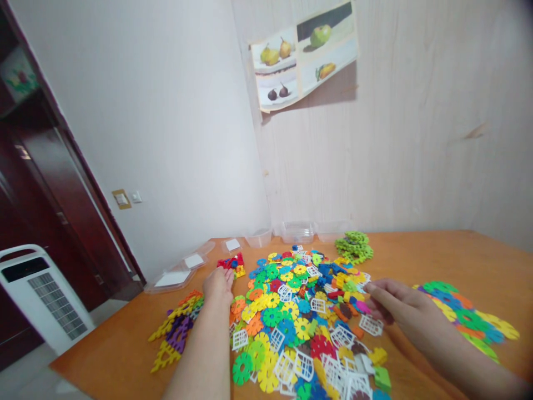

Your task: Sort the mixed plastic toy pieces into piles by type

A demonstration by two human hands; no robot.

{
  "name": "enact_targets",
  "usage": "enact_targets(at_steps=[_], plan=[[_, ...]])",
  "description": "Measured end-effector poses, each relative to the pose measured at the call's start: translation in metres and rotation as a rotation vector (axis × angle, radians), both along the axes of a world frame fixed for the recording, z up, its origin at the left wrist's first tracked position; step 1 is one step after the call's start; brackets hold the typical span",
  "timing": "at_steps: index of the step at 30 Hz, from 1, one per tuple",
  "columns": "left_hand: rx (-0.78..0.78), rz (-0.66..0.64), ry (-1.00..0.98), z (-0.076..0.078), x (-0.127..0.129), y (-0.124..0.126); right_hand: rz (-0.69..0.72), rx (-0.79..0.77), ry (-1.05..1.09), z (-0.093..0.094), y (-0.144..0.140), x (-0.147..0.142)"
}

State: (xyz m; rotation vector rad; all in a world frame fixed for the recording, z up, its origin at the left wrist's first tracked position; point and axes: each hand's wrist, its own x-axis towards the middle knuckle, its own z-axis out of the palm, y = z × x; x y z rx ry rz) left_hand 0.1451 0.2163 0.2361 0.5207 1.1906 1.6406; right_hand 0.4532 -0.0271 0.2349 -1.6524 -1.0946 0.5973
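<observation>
My left hand point(219, 282) reaches to the far left of the toy pieces, fingers stretched out beside a small group of red and yellow building pieces point(233, 263). Nothing shows in its fingers. At the right edge of a large mixed pile point(287, 300), my right hand point(393, 303) has its fingers curled and the fingertips close together. Whatever may be between them is too small to make out. Just left of those fingers lie a magenta piece point(362, 307) and a white window-shaped piece point(370, 325). Notched flower discs point(271, 317) in several colours fill much of the pile.
Purple and yellow lattice pieces point(179, 332) lie left of my forearm. Sorted discs point(470, 318) sit at the right, and green pieces point(353, 248) at the back. Clear plastic tubs point(297, 232) and lids point(170, 279) line the wall side of the wooden table point(425, 253).
</observation>
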Motion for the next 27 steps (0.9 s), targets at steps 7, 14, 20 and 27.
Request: enact_targets(at_steps=[7,14,20,27], plan=[[0.053,-0.066,0.078,0.012,0.012,-0.014,0.032,-0.038,0.002,-0.009,0.003,0.008],[0.200,-0.413,0.263,0.024,0.055,-0.050,0.172,-0.103,-0.188,-0.010,0.000,0.018],[0.460,-0.892,0.764,0.027,0.088,-0.109,0.277,-0.192,-0.373,-0.001,-0.010,0.004],[0.588,-1.196,1.043,0.023,0.105,-0.139,0.361,-0.207,-0.443,-0.008,-0.009,-0.003]])
